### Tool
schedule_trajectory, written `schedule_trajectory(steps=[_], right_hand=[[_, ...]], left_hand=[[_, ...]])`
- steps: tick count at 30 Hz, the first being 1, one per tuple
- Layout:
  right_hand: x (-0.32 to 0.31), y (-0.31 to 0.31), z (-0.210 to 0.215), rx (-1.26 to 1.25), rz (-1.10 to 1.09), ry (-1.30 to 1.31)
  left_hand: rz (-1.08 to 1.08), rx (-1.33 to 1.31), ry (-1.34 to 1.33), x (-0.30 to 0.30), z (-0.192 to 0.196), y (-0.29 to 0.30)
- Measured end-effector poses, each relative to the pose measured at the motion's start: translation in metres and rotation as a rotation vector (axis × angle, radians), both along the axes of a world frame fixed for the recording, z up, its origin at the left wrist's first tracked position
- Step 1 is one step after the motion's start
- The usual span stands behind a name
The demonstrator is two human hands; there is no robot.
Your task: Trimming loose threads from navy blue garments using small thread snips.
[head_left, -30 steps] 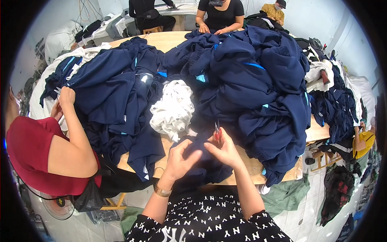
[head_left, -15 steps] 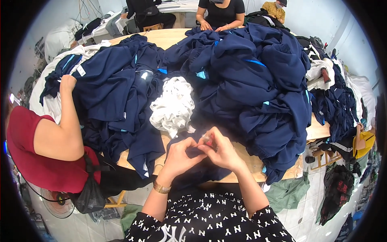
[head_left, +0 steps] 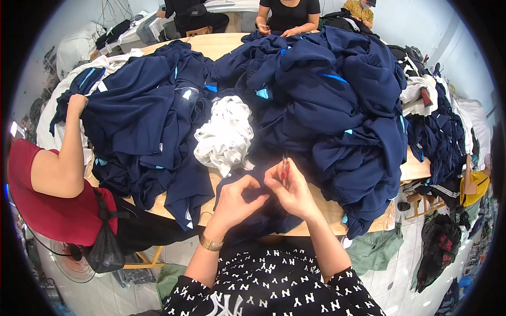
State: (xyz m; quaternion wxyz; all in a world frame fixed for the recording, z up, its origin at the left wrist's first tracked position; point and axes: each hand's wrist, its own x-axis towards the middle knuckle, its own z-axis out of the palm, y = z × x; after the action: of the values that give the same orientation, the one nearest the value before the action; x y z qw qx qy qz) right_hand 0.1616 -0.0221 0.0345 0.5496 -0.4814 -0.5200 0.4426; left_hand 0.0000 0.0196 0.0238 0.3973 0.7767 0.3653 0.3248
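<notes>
At the near edge of the table, a navy garment (head_left: 270, 222) lies under and between my hands. My left hand (head_left: 237, 203) is curled round a fold of it, with dark cloth showing between thumb and fingers. My right hand (head_left: 291, 190), just beside it, is closed round small red-handled thread snips (head_left: 285, 171), whose metal tips point up and away from me. Beyond my hands sits a tangled heap of white fabric strips (head_left: 224, 134). To the right rises a big pile of navy garments (head_left: 332, 105) with light-blue trim.
On my left, a co-worker in a red top (head_left: 58, 195) holds a navy garment (head_left: 132, 105) over the wooden table (head_left: 215, 47). Another person in black (head_left: 290, 18) sits across the table. A fan (head_left: 74, 258) stands on the floor at the lower left.
My hands have drawn slightly apart, and the snips now point upward in my right hand. The co-worker on the left has pulled the navy garment further left.
</notes>
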Motion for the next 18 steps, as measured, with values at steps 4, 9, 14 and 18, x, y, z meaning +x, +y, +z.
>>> schedule_trajectory(steps=[4,9,14,18], right_hand=[[0.004,0.008,-0.008,0.105,0.0,0.268],[-0.002,0.007,-0.001,0.043,0.03,0.071],[-0.004,0.007,0.006,0.099,0.036,0.01],[0.015,0.001,0.005,0.005,0.041,0.062]], left_hand=[[-0.006,-0.022,-0.052,0.002,0.0,-0.001],[0.004,0.232,-0.057,-0.001,-0.01,0.0],[0.047,0.222,-0.131,0.001,-0.002,-0.003],[0.079,0.147,-0.172,-0.006,-0.004,-0.004]])
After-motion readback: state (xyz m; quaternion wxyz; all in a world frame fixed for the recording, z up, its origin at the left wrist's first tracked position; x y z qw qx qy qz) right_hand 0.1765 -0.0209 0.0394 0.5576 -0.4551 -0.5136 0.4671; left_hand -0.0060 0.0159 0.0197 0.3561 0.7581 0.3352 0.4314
